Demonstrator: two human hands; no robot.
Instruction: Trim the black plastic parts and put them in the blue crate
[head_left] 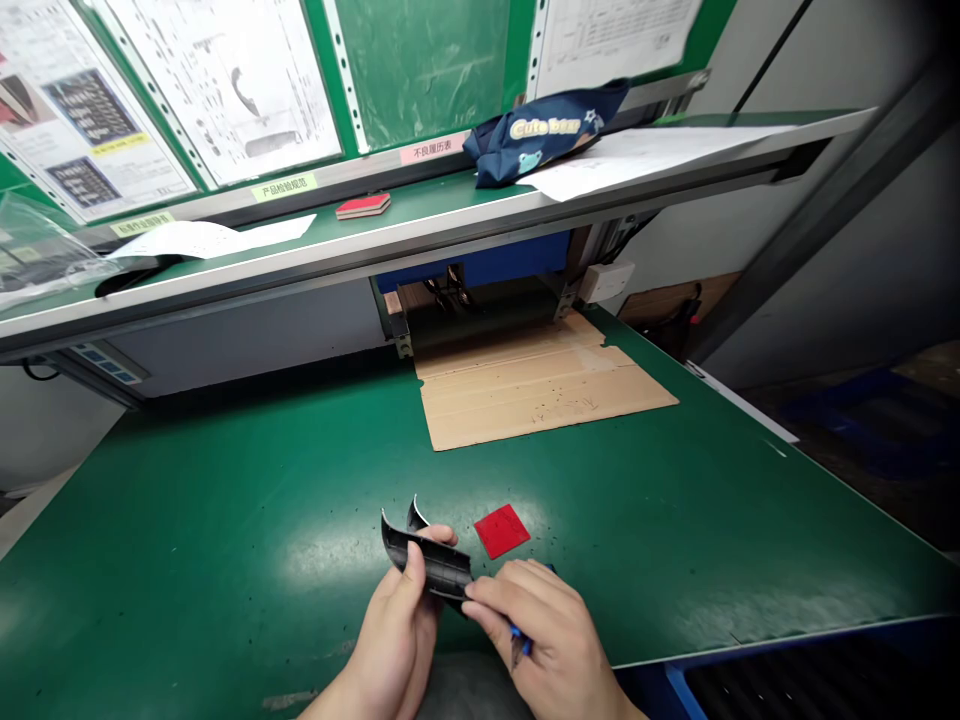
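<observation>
Well, standing by this bench, the head-worn view shows a wide green bench mat [187,570] running off to the left, with its near right edge dropping to a blue frame [675,690]. Plenty of open mat lies to the left of the hands and to the right of them, up to that edge.

There are two hands, both low at the near side of the mat, and between them is one ribbed, curved black plastic piece [439,565]. The left hand [394,640] is closed around it, thumb lying across its ribs, while the right hand [536,640] pinches its lower end with the fingers. That same right hand also grips a slim blue pen-like tool [517,633], mostly hidden by the fingers.

Just beyond the piece, not touching it, lies one flat red square pad [502,530]. Farther back sits one flattened tan cardboard sheet [540,390]. Above, on a green-topped shelf [442,225], I count one small red-and-black block [363,206], one navy fabric pouch [536,135], and two loose lots of white paper [645,160] [210,238].
</observation>
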